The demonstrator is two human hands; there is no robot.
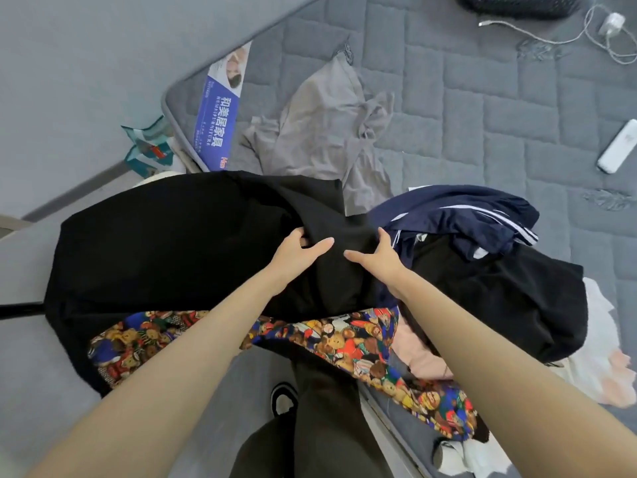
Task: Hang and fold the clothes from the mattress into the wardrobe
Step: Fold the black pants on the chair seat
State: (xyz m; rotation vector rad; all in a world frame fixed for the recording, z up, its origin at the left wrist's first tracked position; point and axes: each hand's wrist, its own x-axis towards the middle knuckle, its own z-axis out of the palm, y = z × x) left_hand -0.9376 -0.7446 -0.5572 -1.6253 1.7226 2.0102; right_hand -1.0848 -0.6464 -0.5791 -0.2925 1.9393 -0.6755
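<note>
A large black garment (165, 243) hangs spread over the near edge of the grey quilted mattress (482, 108). My left hand (296, 250) pinches a fold of it near its upper middle. My right hand (375, 253) grips the same black cloth just to the right, fingers curled into it. Under the black garment lies a cloth with a colourful teddy-bear print (344, 343). To the right are a navy garment with white stripes (462, 215), another black piece (499, 291) and pink cloth (420, 357). A grey-brown garment (320, 129) lies crumpled farther back. The wardrobe is not in view.
A white remote (618, 146) and a white charger with its cable (610, 25) lie on the mattress at the right. A blue label (217, 115) marks the mattress corner, with a teal bag (148, 146) on the floor beside it. My legs and a shoe (282, 398) are below.
</note>
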